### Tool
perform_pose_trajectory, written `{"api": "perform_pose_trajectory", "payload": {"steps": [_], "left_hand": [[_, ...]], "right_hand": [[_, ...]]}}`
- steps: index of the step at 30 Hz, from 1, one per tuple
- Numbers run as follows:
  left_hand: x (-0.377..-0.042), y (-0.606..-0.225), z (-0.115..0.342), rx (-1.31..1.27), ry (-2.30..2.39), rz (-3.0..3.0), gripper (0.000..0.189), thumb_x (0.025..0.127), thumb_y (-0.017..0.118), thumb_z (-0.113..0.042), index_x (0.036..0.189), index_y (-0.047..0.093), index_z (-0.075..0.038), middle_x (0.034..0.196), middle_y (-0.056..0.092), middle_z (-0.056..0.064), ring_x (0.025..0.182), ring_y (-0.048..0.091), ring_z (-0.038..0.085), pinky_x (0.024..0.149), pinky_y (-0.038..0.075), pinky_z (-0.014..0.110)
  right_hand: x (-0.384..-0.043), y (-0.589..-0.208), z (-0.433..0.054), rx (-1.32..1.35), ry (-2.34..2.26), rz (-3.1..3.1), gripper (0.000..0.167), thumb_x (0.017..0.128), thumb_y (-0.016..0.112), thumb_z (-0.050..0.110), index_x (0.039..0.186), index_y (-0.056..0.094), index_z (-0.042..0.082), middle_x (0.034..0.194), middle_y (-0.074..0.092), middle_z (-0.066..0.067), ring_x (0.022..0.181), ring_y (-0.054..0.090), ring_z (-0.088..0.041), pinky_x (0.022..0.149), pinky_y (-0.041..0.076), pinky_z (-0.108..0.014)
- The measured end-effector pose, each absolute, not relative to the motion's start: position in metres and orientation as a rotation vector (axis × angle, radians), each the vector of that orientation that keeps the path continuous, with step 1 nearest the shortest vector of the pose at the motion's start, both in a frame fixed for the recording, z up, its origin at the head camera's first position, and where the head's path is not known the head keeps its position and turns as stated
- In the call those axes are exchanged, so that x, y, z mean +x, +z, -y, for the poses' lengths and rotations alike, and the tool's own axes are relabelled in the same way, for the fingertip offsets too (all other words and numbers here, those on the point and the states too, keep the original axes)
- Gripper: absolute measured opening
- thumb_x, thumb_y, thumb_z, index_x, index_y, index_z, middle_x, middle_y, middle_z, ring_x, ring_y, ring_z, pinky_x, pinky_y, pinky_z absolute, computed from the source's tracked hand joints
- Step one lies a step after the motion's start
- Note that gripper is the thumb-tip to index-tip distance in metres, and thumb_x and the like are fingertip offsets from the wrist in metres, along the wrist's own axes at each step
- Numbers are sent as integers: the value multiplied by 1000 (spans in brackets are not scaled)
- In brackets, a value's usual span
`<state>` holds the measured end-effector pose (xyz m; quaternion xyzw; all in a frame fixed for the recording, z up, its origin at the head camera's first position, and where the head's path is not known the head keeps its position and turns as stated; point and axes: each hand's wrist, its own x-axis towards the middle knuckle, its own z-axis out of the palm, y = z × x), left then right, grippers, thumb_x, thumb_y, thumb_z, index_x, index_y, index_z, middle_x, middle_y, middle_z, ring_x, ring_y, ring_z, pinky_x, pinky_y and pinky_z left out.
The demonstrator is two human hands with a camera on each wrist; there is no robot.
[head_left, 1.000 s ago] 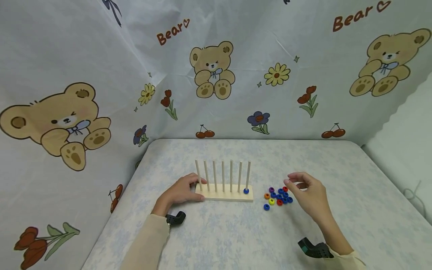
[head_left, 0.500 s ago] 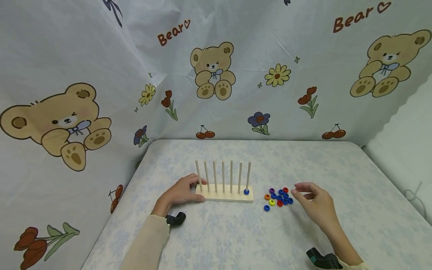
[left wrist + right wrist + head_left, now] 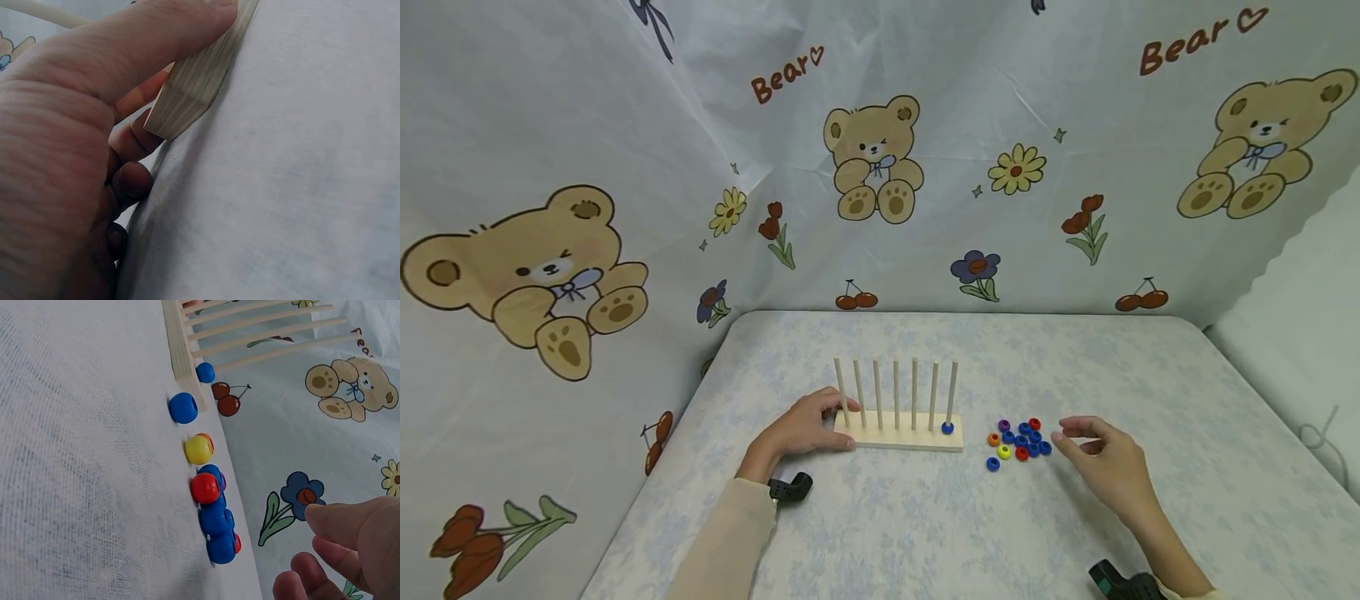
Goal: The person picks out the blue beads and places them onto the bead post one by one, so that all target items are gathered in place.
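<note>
A pale wooden pegboard (image 3: 895, 439) with several upright dowels stands on the table. My left hand (image 3: 807, 423) grips its left end, thumb along the front and fingers behind; the left wrist view shows the wood's end (image 3: 190, 94) between them. One blue bead (image 3: 947, 428) sits at the foot of the rightmost peg. To the right of the board lies a loose group of beads: several blue, plus a yellow bead (image 3: 1004, 452), an orange bead (image 3: 994, 439), a purple bead (image 3: 1003, 426) and red ones (image 3: 205, 488). Right beside them, my right hand (image 3: 1108, 462) hovers with loosely bent fingers, holding nothing.
A pale patterned cloth covers the table (image 3: 880, 533). Behind it hangs a curtain (image 3: 955, 100) printed with bears and flowers. A thin cable (image 3: 1326, 433) hangs at the far right. Each wrist carries a black camera mount (image 3: 791, 487).
My right hand has drawn back to the right and toward me, away from the beads. The left hand keeps its hold on the pegboard, and the beads have not moved.
</note>
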<state>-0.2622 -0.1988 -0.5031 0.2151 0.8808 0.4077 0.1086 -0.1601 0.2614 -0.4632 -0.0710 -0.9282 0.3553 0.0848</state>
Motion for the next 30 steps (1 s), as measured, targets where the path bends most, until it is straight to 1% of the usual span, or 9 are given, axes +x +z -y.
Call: {"api": "perform_pose_trajectory", "payload": {"steps": [9,16,21,25,28,30], "left_hand": [[-261,-502,198,628,1186,-2601,49,70,90,-48,112,66,-41,116,60,-15,108,55,11,97,44,39],[-262,-504,198,629,1186,-2607,49,70,91,-47,112,66,-41,116,60,-15,109,55,11,98,43,38],[-262,-505,198,628,1183,-2606,50,70,90,-48,112,66,-41,117,60,-15,110,55,12,98,44,38],[-262,-505,199,629,1169,-2614,50,69,90,-49,112,66,-41,119,60,-15,110,55,11,99,44,38],[-262,-505,199,637,1175,-2611,50,69,90,-50,112,66,-41,119,60,-15,111,54,11,99,43,39],[-262,-504,199,639,1190,-2604,50,69,90,-49,112,66,-41,118,60,-14,110,54,12,99,43,39]], "right_hand": [[-162,-471,-262,-267,1067,2837,46,93,71,41,125,65,9,121,69,-20,89,65,-25,57,49,-29],[-164,-476,-261,-305,1068,2860,45,92,72,39,124,65,7,121,67,-23,89,65,-26,58,49,-27],[-164,-479,-262,-303,1072,2881,49,92,71,42,125,64,7,121,66,-23,89,66,-26,59,49,-27],[-163,-483,-263,-268,1082,2903,50,92,70,46,126,64,9,118,67,-19,83,63,-21,60,46,-28],[-163,-485,-263,-255,1071,2909,50,92,69,47,126,65,10,115,68,-16,77,58,-17,59,43,-28],[-163,-486,-263,-247,1060,2904,50,92,70,47,125,65,10,114,68,-16,75,56,-16,57,42,-28]]}}
